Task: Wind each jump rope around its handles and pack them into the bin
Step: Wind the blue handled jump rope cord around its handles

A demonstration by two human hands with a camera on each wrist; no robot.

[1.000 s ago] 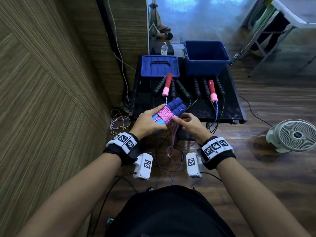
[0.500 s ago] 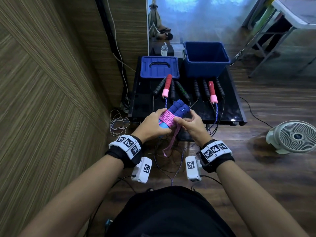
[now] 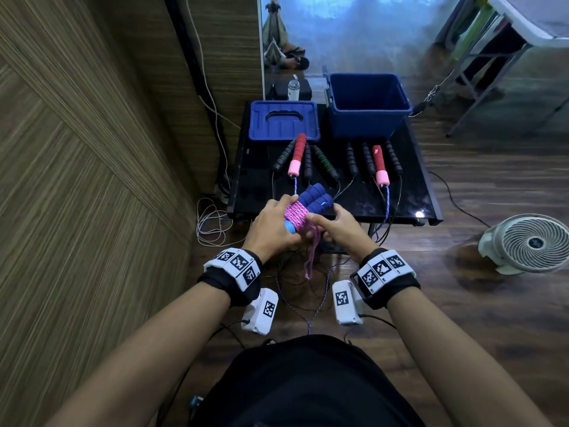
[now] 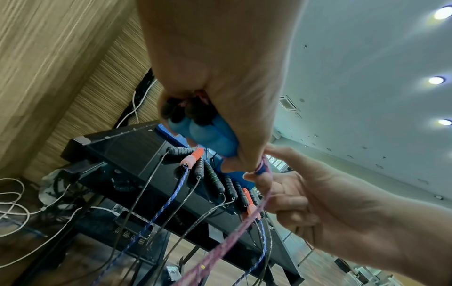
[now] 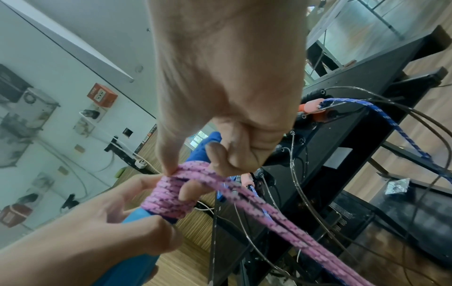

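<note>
My left hand (image 3: 274,223) grips a pair of blue jump-rope handles (image 3: 314,197) held side by side, with pink rope (image 3: 296,214) coiled round their middle. My right hand (image 3: 334,224) pinches the rope at the coil's edge (image 5: 193,170), and a loose pink loop (image 3: 311,257) hangs below. In the left wrist view the light-blue handle ends (image 4: 208,135) poke out of my left fist. An open dark-blue bin (image 3: 368,106) stands at the back right of the black table (image 3: 412,192).
The bin's blue lid (image 3: 283,120) lies left of the bin. Several other ropes lie in a row on the table: black handles (image 3: 351,158), red-and-pink handles (image 3: 297,154), with cords hanging off the front edge. A white fan (image 3: 529,241) stands on the floor at right; a wood wall is at left.
Both hands and the wrapped handles have risen slightly toward the table. The coil of pink rope looks a little wider and the hanging loop shorter.
</note>
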